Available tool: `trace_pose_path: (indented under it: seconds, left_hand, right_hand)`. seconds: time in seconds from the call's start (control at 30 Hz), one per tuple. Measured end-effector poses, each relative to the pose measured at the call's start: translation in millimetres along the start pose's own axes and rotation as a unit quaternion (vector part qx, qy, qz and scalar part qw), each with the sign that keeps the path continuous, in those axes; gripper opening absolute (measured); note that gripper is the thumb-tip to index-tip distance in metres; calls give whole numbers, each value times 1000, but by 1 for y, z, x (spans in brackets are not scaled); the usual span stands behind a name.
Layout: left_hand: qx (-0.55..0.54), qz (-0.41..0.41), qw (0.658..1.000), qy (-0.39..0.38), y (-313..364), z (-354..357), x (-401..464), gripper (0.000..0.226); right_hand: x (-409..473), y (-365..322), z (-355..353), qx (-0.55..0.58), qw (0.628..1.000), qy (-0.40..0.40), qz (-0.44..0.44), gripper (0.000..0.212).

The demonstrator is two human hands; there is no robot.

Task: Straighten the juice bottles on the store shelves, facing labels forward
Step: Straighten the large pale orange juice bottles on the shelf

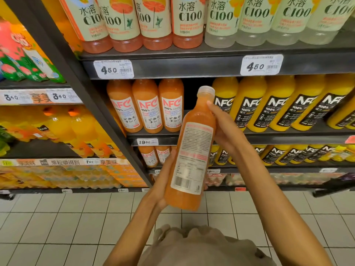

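Orange NFC bottle (190,150) is off the shelf, held in the air in front of the middle shelf (288,138), tilted slightly with cap up and toward the shelf. Its back label with the barcode faces the camera, so the front likely faces the shelf; my read is it's being turned or checked before it goes back. A gap sits between the 3 white-label NFC bottles (146,106) and the yellow NFC row (278,104), probably its slot. Left hand (163,179) cups the lower body from the left, fingers behind the bottle, hidden. Right hand (224,125) grips the upper body, fingers curled round the shoulder.
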State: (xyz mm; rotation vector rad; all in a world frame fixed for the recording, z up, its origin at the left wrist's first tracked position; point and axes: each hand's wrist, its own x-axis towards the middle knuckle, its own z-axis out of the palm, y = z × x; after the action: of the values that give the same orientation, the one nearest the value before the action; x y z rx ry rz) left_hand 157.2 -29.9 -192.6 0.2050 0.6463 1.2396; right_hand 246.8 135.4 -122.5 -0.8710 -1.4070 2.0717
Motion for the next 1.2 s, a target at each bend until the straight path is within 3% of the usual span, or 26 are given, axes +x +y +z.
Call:
trace_pose_path:
  seconds: [0.13,0.23,0.37,0.43,0.53,0.63,0.77,0.83,0.9,0.97,1.07,1.13,1.2]
  left_hand:
    - [-101,-55,987,-110,-5,11,8,84]
    - [-64,-38,991,-113,-4,13,13,84]
    - [-20,35,999,-19,-7,21,16,90]
    - [73,112,989,65,-10,27,16,82]
    - [291,176,922,185,-9,34,16,86]
    - [369,175,886,217,-11,33,20,80]
    - [307,182,907,224,-19,26,22,49]
    - [209,173,939,210,-23,22,21,37]
    - [73,126,976,161,-22,24,22,39]
    - [-17,77,993,86,-17,28,21,54]
    - [-20,61,997,44,-5,30,18,79]
    - [22,64,994,80,1,30,14,89]
    - [82,83,984,133,5,30,10,72]
  right_hand:
    - [0,-1,8,68,997,-38,22,60]
    - [3,-6,7,77,997,-29,-4,48]
    - [7,-5,-1,99,993,-54,-15,44]
    - [9,-7,-4,52,998,-31,-31,41]
    - [9,-6,-10,-68,995,11,-69,35]
    - [8,4,-14,-64,996,38,-49,35]
    - [10,-1,-28,11,999,43,-15,22]
    - [11,-2,-35,65,998,14,9,25]
    - [10,1,-36,122,992,-16,16,29]
    - [7,6,-33,176,984,-38,7,35]
    - [7,12,-29,197,979,-53,0,43]
    - [7,14,-28,150,988,-35,-7,47]
    - [8,12,-28,75,997,-2,-35,47]
